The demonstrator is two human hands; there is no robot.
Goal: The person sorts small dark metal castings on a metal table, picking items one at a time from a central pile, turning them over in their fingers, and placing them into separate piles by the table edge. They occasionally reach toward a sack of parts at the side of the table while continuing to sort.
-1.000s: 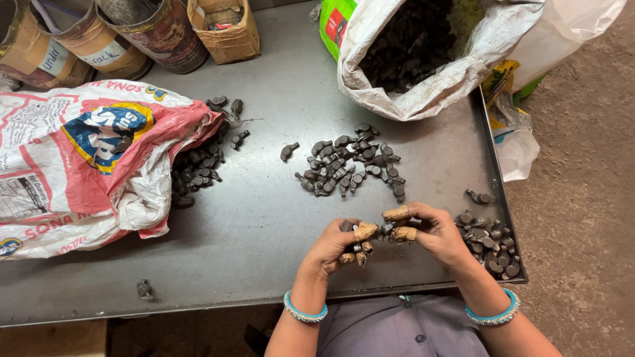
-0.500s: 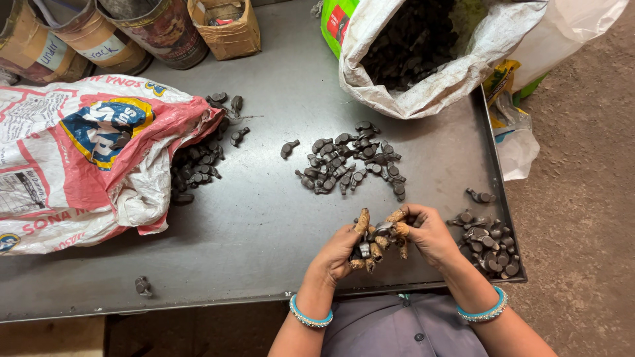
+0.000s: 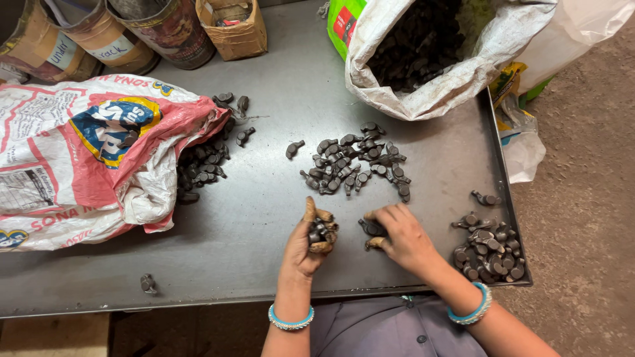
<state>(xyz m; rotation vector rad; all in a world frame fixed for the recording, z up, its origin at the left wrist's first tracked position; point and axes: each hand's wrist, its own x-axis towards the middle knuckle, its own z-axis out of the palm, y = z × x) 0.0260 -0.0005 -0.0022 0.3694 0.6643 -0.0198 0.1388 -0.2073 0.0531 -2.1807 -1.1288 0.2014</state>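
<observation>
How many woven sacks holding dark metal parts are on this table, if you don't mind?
2: a red-and-white sack lying at left, a white sack open at top right. Others may sit out of view.

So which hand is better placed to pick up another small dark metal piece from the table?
Probably the right hand: its fingers rest on a loose piece on the table. The left hand is lifted and already cupped around a handful of pieces.
</observation>
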